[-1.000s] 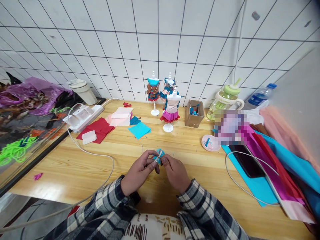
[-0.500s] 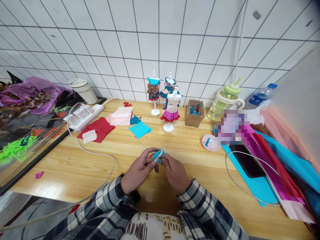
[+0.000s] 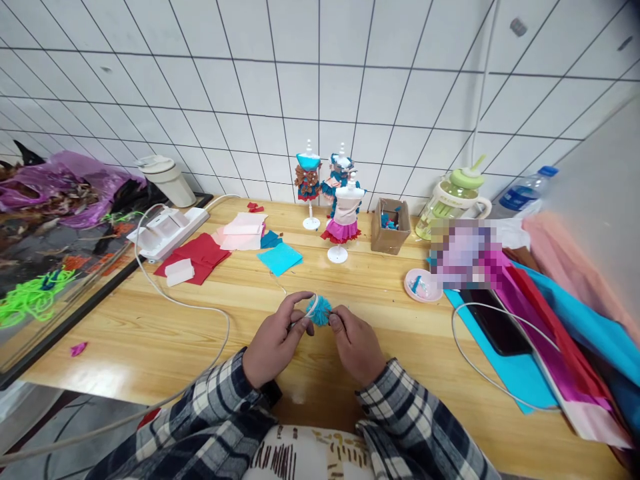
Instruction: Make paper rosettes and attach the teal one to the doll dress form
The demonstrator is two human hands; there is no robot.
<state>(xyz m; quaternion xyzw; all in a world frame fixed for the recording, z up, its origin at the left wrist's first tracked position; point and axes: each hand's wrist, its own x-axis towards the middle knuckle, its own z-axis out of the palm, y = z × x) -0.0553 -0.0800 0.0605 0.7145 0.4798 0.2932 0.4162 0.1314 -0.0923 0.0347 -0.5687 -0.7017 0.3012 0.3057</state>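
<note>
Low over the near middle of the table is a small round piece of gathered blue fabric (image 3: 320, 311), its frilled edge fanned out. A thin white band (image 3: 315, 301) curves along its left side. My left hand (image 3: 273, 348) grips the piece from the left, thumb against curled fingers, and partly hides it. On the other side, my right hand (image 3: 357, 347) pinches the frill's right edge between thumb and forefinger. Just beyond the hands lies a flat square of blue fabric (image 3: 281, 259).
Dressed miniature mannequins (image 3: 342, 227) stand by the tiled wall, with a small cardboard box (image 3: 391, 237) beside them. A pink dish (image 3: 423, 287), a phone (image 3: 495, 323) and folded fabrics (image 3: 565, 333) are on the right. Red cloth (image 3: 206, 257) and a power strip (image 3: 173, 233) lie left.
The blue gathered piece has turned and spread, showing more of its frilled face. My right hand has shifted slightly right, to its edge; my left hand has hardly moved.
</note>
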